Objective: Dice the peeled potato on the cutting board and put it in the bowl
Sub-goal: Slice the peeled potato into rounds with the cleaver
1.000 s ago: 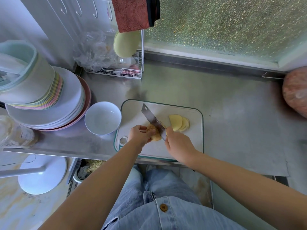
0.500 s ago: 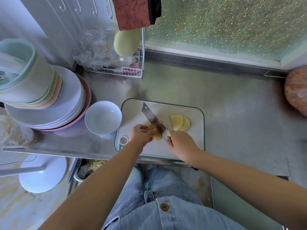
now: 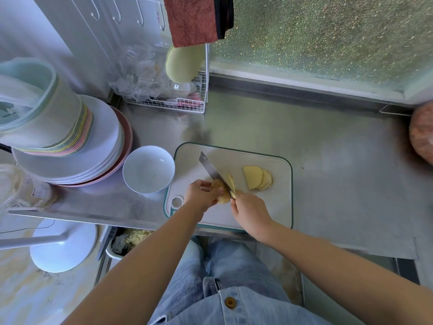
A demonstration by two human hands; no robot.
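Note:
On the white cutting board [image 3: 276, 214] my left hand [image 3: 201, 193] pins the remaining chunk of potato [image 3: 221, 194]. My right hand [image 3: 249, 211] grips the handle of a knife [image 3: 212, 171], whose blade slants up to the left and cuts down through the potato. A thin fresh slice [image 3: 231, 181] leans against the blade's right side. A few cut slices [image 3: 257, 177] lie overlapped further right on the board. The empty white bowl [image 3: 148, 169] stands just left of the board.
A stack of plates [image 3: 77, 160] topped with cups [image 3: 35, 109] sits left of the bowl. A wire rack [image 3: 178, 102] stands at the back under a hanging red towel [image 3: 194, 19]. A round reddish object [image 3: 423, 134] is at the right edge. The steel counter [image 3: 339, 172] stretches right.
The knife has cut down through the potato and a new thin slice has come away at the blade. My left hand has kept its hold on the potato.

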